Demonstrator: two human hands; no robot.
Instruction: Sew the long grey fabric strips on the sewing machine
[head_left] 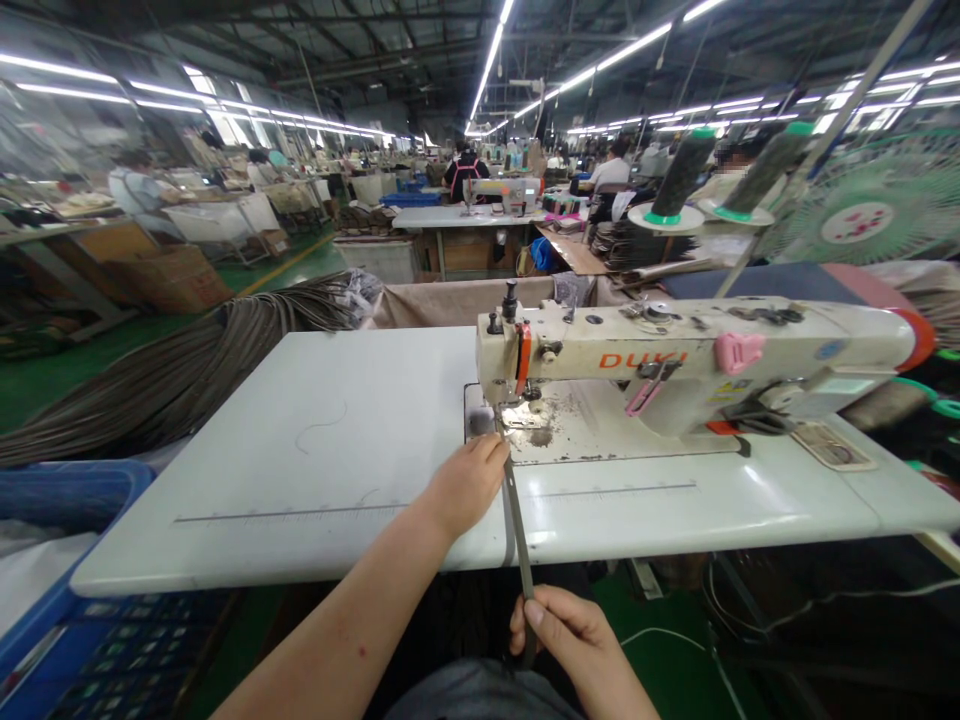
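A narrow grey-brown strap (pixel 519 525) runs from the needle area of a white sewing machine (pixel 570 350) down over the table's front edge. My left hand (pixel 469 485) is closed on the strap just in front of the presser foot, its fingertips close to the needle plate (pixel 540 430). Below the table edge, my right hand (pixel 562 630) pinches the same strap between thumb and fingers. The strap is stretched between both hands. Where it passes under the foot is too small to make out.
A long bundle of dark straps (pixel 195 370) lies left of the white table (pixel 360 400). Nearer stands a blue crate (pixel 112 640). Two dark thread cones (pixel 686 170) and a green fan (pixel 862 215) rise at right. Several people work farther back.
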